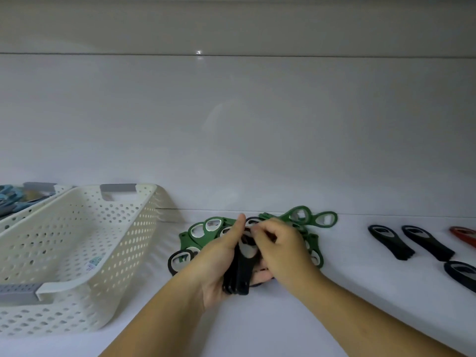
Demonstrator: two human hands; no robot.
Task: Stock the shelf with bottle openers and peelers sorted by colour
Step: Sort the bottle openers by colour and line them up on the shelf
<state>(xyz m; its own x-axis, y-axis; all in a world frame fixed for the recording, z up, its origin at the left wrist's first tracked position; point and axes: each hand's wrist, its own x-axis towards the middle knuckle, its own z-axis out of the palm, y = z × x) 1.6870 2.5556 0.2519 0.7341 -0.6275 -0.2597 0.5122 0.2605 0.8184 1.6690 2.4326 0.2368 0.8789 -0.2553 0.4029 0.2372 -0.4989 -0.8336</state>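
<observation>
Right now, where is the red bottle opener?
The red bottle opener lies on the white shelf at the head view's far right edge, just right of two black openers.

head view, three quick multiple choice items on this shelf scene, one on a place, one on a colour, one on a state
1. Where does the white basket stand? A) left of the green openers B) right of them C) on top of them
2. What colour is the stack of openers in the left hand? A) red B) black C) blue
3. What is the right hand doing? A) lying flat in the basket B) hanging idle C) pinching the stack's top
Key: 1 A, basket at left, green pile in the middle; 2 B, dark handles jut below the palm; 3 C, its fingertips curl onto the upper end.
</observation>
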